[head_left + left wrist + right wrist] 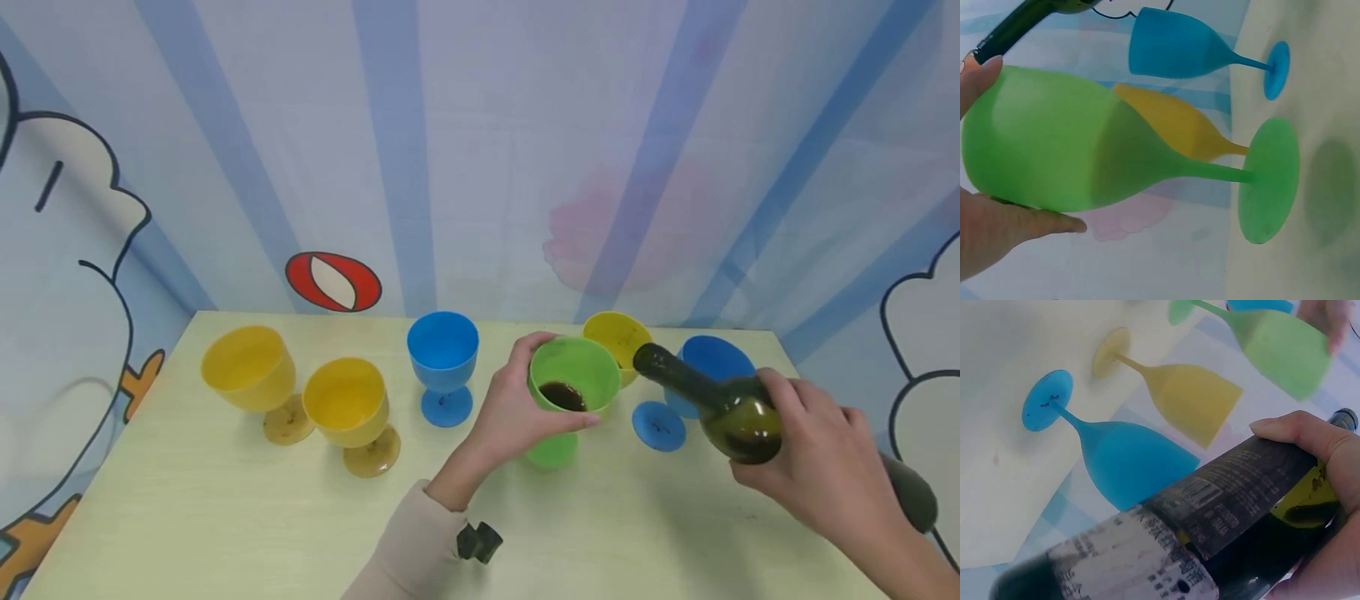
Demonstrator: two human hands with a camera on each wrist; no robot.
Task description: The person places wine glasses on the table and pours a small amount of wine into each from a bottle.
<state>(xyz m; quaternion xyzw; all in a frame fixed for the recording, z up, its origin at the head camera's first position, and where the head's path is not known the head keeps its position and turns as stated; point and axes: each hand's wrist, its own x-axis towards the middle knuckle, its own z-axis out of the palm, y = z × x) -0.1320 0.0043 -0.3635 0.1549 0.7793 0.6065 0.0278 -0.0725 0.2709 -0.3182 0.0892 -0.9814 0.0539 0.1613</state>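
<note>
My left hand (pixel 506 412) grips the bowl of a green goblet (pixel 1054 140), with dark liquid showing inside it in the head view. The goblet's foot is above the table, its shadow apart from it in the left wrist view. My right hand (pixel 821 458) holds a dark green wine bottle (pixel 1235 487) around its body. Tilted over, the bottle points its neck (pixel 678 375) left toward the goblet's rim, with a small gap between them. No stream of liquid is visible. Inside the bottle, some dark liquid shows near the shoulder.
Two yellow goblets (pixel 251 367) (pixel 348 400) stand at the left of the pale table (pixel 225 517), and a blue goblet (pixel 444 350) at the middle back. Behind the green goblet is another yellow goblet (pixel 1194 400); another blue goblet (pixel 1129 459) stands near the bottle. A printed curtain (pixel 487 167) hangs behind.
</note>
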